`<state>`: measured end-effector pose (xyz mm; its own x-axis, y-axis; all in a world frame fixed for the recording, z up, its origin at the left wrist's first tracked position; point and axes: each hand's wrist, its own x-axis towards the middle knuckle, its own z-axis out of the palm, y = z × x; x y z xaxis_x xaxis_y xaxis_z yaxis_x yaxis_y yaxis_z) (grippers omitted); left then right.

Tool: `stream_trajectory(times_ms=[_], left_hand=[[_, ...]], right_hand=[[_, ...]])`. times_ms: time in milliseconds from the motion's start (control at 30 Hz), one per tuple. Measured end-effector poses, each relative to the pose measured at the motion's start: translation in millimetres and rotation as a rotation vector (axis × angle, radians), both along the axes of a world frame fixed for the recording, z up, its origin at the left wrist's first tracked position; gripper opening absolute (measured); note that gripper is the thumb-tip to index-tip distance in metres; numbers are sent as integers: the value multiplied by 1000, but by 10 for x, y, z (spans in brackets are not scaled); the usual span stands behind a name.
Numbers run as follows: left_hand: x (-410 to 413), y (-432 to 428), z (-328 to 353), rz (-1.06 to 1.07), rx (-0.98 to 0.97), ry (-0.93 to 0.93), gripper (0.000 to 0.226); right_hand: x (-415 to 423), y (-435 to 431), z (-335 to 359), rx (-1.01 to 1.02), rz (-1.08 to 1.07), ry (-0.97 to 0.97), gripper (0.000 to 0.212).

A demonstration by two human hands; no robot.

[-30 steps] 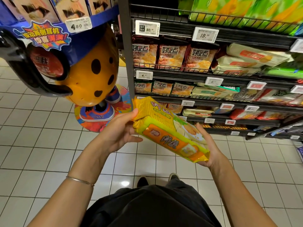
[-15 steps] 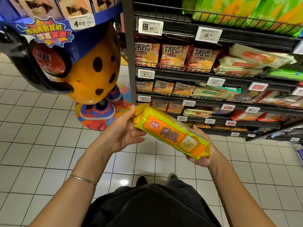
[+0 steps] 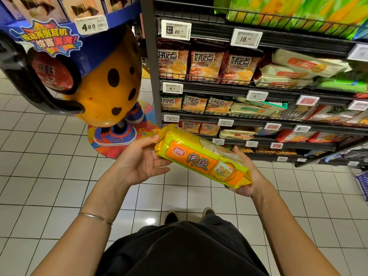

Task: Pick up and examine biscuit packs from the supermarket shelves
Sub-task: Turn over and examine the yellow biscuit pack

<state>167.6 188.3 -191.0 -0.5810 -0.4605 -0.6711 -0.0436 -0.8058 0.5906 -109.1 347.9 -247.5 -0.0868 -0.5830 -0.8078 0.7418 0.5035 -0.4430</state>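
A long yellow and orange biscuit pack (image 3: 201, 159) lies slanted between both hands at waist height, in front of the shelves. Its orange side panel with red lettering faces up. My left hand (image 3: 142, 161) holds the upper left end, thumb against the crimped edge and fingers under the pack. My right hand (image 3: 248, 179) cups the lower right end from beneath, with fingertips curling over the far side. More biscuit packs (image 3: 205, 63) stand in rows on the black wire shelves (image 3: 219, 90).
A large orange cookie-character display stand (image 3: 107, 84) with a blue top stands on the left, its round base (image 3: 115, 144) on the white tiled floor. Price tags (image 3: 246, 38) line the shelf edges. My shoes (image 3: 171, 217) show below.
The pack has been rolled in my hands: its broad yellow face was towards me, now the narrow orange side is. Both hands kept their grip on the ends.
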Motion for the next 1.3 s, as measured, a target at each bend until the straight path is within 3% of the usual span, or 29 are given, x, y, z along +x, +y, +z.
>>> stream_trajectory(times_ms=[300,467,633,800,1000,1300], left_hand=[[213,7,-349,77,60,-99,37],[302,-10,-400,50,101,-94,75],[315,74,-474,81,199,-43,63],[300,151,-563,82,307,-12,64],[295,188,-640,-18,426,173,74],[304,200,-899,-61,549,363,70]], right_hand=[[-92,-78,262,-153,32,103,54],[-71,-133,518,-286,103,144,48],[-20,-255,789,-372,231,226,66],[67,-359,952,-431,317,237,67],[135,-434,972,-453,344,295,76],[175,-514,1006,-450,320,300,80]])
